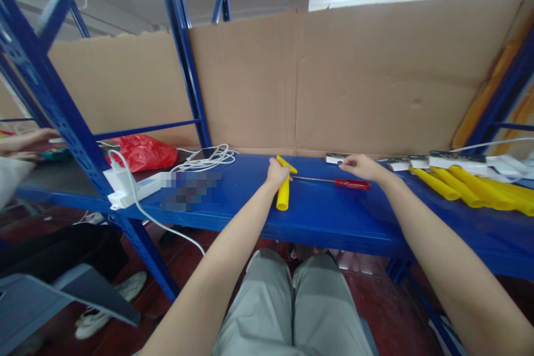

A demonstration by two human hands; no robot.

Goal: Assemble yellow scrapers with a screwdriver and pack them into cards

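Note:
My left hand (276, 172) is closed around a yellow T-shaped tool with a thick tube handle (282, 196) and a short yellow crosspiece (287, 164). The handle's lower end points toward me over the blue shelf (246, 194). A screwdriver with a red handle (352, 184) lies to the right, its thin shaft reaching the left hand. Farther right, my right hand (362, 167) has its fingers curled together beside a small black-and-white box (336, 158). Whether the fingertips touch the box or pinch something small cannot be made out.
Several yellow tubes (469, 186) lie at the right, below more black-and-white boxes (454, 158). Left are a white power strip (136, 192), coiled white cable (212, 157) and red plastic bag (144, 153). Cardboard (354, 78) backs the shelf. Another person's hand (31, 141) shows far left.

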